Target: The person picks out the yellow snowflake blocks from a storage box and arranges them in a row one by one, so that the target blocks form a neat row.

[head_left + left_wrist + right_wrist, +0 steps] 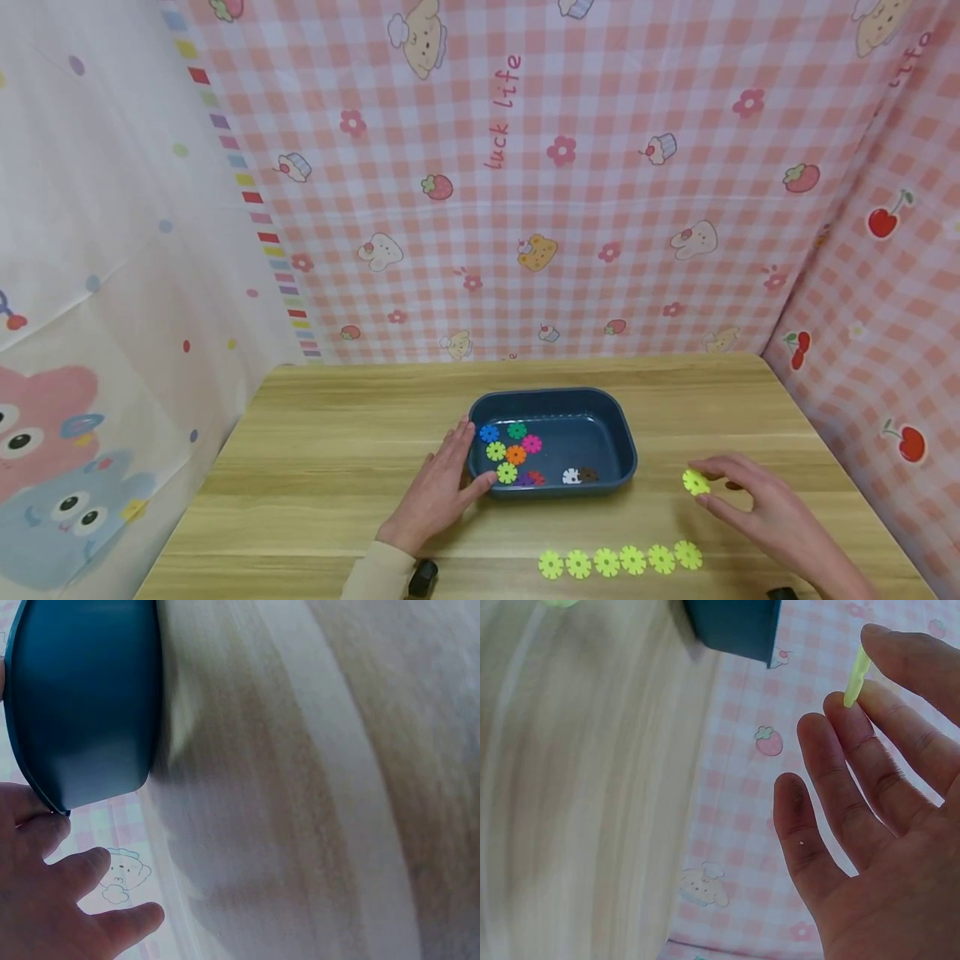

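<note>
My right hand (765,508) pinches a yellow-green snowflake disc (696,482) between thumb and fingertips, raised to the right of the tray. In the right wrist view the disc (856,676) shows edge-on, and the other fingers (840,787) are spread. My left hand (435,492) lies at the left end of a dark blue tray (555,490), with straight fingers against its side and the thumb on the front rim. Inside the tray are blue, green, pink, orange, yellow-green, purple, red, white and brown discs. A row of several yellow-green discs (606,562) lies in front.
The wooden table (337,450) runs back to a pink checked cloth (480,275) hung as a wall. A white cloth (150,250) hangs on the left and another checked cloth (885,317) on the right. Dark wrist straps show near the bottom edge.
</note>
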Available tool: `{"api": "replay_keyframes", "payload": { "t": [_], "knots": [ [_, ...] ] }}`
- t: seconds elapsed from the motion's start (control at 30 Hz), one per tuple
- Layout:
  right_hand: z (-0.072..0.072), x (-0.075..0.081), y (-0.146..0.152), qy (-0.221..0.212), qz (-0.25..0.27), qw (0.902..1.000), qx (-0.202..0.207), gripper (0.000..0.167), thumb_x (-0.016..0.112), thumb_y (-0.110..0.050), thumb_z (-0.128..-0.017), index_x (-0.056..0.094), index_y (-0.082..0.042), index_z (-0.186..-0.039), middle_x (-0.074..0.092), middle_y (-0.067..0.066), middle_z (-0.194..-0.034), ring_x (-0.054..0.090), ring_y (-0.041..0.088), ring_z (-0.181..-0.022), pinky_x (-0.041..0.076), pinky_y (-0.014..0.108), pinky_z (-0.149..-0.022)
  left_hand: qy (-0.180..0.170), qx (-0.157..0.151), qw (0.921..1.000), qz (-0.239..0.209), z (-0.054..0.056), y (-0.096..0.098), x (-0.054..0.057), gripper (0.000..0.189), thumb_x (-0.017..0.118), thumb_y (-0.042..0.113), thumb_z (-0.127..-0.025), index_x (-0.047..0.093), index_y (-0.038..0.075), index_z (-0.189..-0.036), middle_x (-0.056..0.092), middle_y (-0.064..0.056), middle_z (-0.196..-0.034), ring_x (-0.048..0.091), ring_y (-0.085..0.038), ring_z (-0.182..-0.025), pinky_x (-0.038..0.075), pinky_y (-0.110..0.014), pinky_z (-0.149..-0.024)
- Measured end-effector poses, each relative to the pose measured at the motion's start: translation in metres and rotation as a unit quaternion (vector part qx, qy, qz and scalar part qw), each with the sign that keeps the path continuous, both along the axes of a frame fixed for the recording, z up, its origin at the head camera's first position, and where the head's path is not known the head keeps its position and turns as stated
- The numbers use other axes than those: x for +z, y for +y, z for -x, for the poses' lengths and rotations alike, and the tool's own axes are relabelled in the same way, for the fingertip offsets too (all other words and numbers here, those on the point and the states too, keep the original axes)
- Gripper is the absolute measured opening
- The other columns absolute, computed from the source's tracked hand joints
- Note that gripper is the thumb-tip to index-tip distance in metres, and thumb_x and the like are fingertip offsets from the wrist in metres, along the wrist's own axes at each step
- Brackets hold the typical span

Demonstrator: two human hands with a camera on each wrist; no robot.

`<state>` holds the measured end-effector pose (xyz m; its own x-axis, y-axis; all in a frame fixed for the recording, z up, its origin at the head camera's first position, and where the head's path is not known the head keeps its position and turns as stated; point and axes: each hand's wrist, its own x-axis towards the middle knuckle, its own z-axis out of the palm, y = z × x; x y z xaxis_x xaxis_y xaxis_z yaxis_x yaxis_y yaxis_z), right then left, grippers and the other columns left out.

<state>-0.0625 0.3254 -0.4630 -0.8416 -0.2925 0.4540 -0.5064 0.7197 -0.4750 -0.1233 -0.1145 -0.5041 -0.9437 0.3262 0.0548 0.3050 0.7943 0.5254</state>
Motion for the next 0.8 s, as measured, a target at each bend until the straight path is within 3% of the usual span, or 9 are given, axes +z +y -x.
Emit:
{"api": "replay_keyframes", "payload": {
  "t": [0.47, 0.6, 0.8],
  "knots": [
    [-0.013, -0.027, 0.030, 0.014, -0.010, 0.9998, 0.010, 0.042, 0.090, 0.002, -0.072, 0.075, -0.012, -0.109, 0.068, -0.019, -0.108, 0.061, -0.007, -0.097, 0.045, 0.003, -0.075, -0.002, 0.001, 1.0000, 0.004, -0.001, 0.000, 0.001, 0.087, 0.055, 0.057, -0.103, 0.023, 0.007, -0.165, 0.019, -0.010, -0.172, 0.023, -0.036, -0.156, 0.026, -0.066, -0.120],
    [-0.018, -0.032, 0.037, -0.007, -0.024, 0.9997, 0.004, 0.039, 0.089, 0.001, -0.073, 0.075, -0.012, -0.107, 0.069, -0.020, -0.107, 0.062, -0.006, -0.095, 0.049, 0.009, -0.071, -0.002, 0.002, 1.0000, 0.004, 0.000, 0.000, 0.001, 0.086, 0.055, 0.057, -0.103, 0.023, 0.008, -0.165, 0.019, -0.010, -0.172, 0.023, -0.037, -0.156, 0.026, -0.066, -0.120],
    [-0.025, -0.038, 0.044, -0.073, -0.041, 0.9964, -0.003, 0.031, 0.087, -0.007, -0.081, 0.075, -0.012, -0.110, 0.070, -0.018, -0.104, 0.064, -0.006, -0.093, 0.055, 0.019, -0.067, -0.006, 0.007, 0.9999, 0.006, -0.001, 0.001, 0.002, 0.087, 0.055, 0.057, -0.103, 0.022, 0.008, -0.166, 0.018, -0.010, -0.172, 0.022, -0.037, -0.156, 0.025, -0.066, -0.120]
  ]
}}
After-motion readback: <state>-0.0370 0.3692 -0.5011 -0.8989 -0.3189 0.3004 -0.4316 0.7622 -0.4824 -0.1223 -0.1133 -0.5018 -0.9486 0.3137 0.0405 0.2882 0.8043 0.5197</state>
